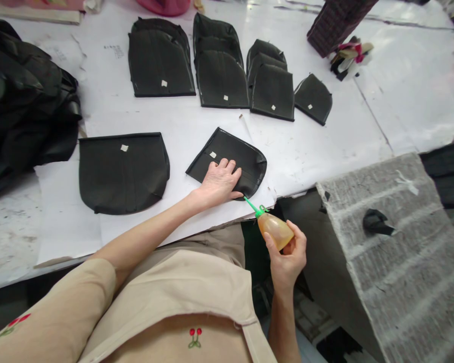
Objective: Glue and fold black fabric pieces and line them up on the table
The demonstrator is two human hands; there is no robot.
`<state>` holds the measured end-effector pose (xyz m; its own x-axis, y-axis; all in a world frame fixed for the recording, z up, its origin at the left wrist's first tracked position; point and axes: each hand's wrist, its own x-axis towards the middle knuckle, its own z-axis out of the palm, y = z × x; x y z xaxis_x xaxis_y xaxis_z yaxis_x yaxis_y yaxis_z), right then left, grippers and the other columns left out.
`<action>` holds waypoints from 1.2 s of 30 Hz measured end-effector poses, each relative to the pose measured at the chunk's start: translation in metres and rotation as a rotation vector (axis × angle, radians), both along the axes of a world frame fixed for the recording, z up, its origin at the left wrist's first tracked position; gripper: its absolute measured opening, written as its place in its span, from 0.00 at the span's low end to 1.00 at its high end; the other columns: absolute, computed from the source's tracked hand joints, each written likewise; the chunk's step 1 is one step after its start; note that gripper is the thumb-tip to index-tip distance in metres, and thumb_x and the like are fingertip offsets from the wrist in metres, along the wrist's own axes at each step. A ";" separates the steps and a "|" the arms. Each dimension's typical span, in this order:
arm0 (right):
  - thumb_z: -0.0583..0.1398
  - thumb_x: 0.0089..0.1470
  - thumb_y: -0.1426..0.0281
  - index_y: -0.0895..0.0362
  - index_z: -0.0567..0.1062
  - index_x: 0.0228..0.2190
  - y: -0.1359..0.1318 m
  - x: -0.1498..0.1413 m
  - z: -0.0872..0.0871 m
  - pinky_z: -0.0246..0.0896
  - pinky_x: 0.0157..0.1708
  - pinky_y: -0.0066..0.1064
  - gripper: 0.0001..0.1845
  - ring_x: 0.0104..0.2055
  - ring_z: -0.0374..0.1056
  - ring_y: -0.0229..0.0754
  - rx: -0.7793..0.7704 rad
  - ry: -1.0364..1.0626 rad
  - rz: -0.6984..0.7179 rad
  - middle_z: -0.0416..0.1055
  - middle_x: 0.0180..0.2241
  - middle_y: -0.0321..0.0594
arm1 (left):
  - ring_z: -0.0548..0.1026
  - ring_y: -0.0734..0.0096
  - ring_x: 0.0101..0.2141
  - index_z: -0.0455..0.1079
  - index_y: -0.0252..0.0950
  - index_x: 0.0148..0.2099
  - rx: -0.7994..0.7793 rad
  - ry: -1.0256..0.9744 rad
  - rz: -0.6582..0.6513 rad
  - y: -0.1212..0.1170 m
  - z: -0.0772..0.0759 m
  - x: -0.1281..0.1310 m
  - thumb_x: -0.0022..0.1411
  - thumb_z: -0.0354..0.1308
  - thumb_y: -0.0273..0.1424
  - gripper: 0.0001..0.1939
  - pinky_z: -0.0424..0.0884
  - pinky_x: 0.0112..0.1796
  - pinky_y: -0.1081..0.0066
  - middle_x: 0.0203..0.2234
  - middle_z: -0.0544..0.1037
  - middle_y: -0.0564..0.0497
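Note:
My left hand [221,182] lies with its fingers spread on a black fabric panel [245,156], which is turned at an angle near the table's front edge and bears a small white sticker. In my right hand [289,254] is a squeeze bottle [275,231] of amber liquid with a green nozzle. The nozzle's tip meets the panel's near edge, close to my left thumb. To the left lies a larger black panel [123,174] with rounded corners and a white sticker of its own.
Behind are stacks of black panels [161,63] in a row. A dark heap of material [26,106] covers the table's left side. A dark woven box [336,22] and bundled scraps [350,58] stand at the back right. A grey cloth-covered surface [397,272] is at the right.

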<state>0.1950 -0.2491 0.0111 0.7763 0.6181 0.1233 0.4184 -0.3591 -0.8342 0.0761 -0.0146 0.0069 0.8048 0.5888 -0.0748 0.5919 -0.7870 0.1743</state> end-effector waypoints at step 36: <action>0.70 0.53 0.61 0.56 0.71 0.51 0.008 -0.010 0.005 0.72 0.46 0.44 0.27 0.48 0.72 0.50 -0.021 -0.464 0.104 0.73 0.45 0.48 | 0.67 0.46 0.51 0.68 0.33 0.59 -0.041 0.024 -0.016 0.004 0.008 -0.001 0.61 0.64 0.49 0.32 0.66 0.43 0.60 0.55 0.69 0.34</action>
<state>0.1849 -0.2412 0.0156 0.5760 0.6957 0.4292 0.7797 -0.3100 -0.5440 0.0748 -0.0109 0.0149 0.8118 0.5719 -0.1180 0.5837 -0.7887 0.1929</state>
